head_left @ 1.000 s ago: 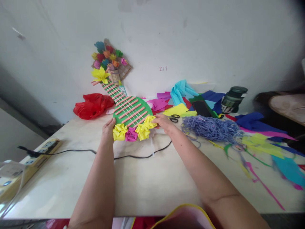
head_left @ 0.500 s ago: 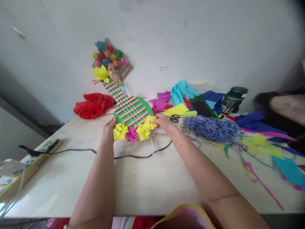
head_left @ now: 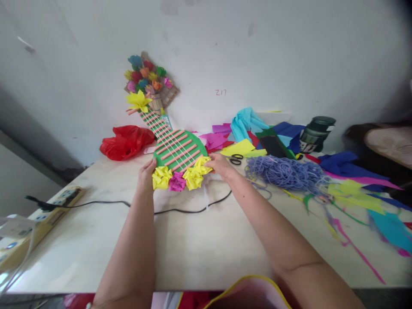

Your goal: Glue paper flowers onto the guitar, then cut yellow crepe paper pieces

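Between my two hands is a green paper guitar (head_left: 201, 145) with pink rods across it and white strings along its neck. A yellow paper flower (head_left: 139, 101) tops the neck, and yellow and magenta paper flowers (head_left: 177, 182) line the lower edge. My left hand (head_left: 147, 173) grips the left side of the guitar's body. On the right side, my right hand (head_left: 220, 165) pinches the edge beside a yellow flower. The guitar tilts with its neck toward the upper left. Some fingers are hidden behind it.
Behind the neck, a paper-flower bouquet (head_left: 144, 77) is against the wall. A red plastic bag (head_left: 125, 143) lies left; scissors (head_left: 236, 159), tangled purple string (head_left: 286, 174) and a dark jar (head_left: 317, 134) are right. A black cable (head_left: 180, 211) runs from a power strip (head_left: 61, 206).
The guitar has shifted very slightly, its top flower a little to the right and its lower flowers a little to the left. Both hands keep their hold.
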Motion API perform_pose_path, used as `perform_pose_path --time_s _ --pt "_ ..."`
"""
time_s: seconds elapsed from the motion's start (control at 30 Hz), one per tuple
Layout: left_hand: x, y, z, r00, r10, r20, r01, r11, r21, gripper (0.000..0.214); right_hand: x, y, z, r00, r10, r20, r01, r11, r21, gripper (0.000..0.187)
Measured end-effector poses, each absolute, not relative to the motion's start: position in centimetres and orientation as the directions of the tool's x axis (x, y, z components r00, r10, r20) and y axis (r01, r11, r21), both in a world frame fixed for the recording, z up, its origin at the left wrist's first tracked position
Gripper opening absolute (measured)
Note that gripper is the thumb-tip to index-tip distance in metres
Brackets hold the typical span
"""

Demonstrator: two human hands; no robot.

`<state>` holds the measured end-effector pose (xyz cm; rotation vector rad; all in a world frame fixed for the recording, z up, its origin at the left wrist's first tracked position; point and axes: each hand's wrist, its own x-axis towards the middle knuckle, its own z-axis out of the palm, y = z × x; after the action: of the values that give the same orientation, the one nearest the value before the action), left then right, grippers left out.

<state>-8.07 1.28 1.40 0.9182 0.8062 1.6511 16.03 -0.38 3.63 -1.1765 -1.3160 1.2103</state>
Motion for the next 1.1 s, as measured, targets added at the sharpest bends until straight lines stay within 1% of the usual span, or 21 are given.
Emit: perform_pose_path --time_s 0.27,0.43,0.67,0.77,0.87,0.97,1.1 --pt "-8.3 1.4 1.2 -0.147 0.971 0.189 -0.462 -0.236 0.855 0.034 15.7 -0.9 4.0 -0.075 0.996 0.048 0.006 0.048 -0.999 0.018" --pt "-8.3 1.5 1.2 -0.163 0.971 0.177 -0.466 -0.233 0.853 0.035 15.8 -0.6 3.5 -0.077 0.993 0.085 0.034 0.088 -0.996 0.019" --pt "-8.2 1.4 1.4 -0.169 0.974 0.152 -0.465 -0.215 0.859 0.030 15.9 -0.4 3.3 -0.124 0.991 0.058 -0.025 0.056 -0.998 0.028" --pt "-8.2 1.3 1.4 -0.172 0.971 0.164 -0.452 -0.226 0.863 0.030 16.1 -0.5 3.4 -0.118 0.993 0.030 -0.014 0.028 -1.000 0.032" --pt "-8.2 1.3 1.4 -0.183 0.968 0.172 -0.435 -0.237 0.869 0.031 16.3 -0.6 3.6 -0.128 0.992 0.014 -0.003 0.014 -1.000 0.029" --pt "-8.0 1.2 1.5 -0.195 0.964 0.181 -0.425 -0.249 0.870 0.030 16.4 -0.8 4.0 -0.153 0.988 0.016 -0.029 0.012 -1.000 0.025" --pt "-7.9 1.2 1.7 -0.212 0.961 0.178 -0.432 -0.256 0.865 0.030 16.3 -1.1 4.5 -0.147 0.989 0.021 -0.039 0.015 -0.999 0.026"
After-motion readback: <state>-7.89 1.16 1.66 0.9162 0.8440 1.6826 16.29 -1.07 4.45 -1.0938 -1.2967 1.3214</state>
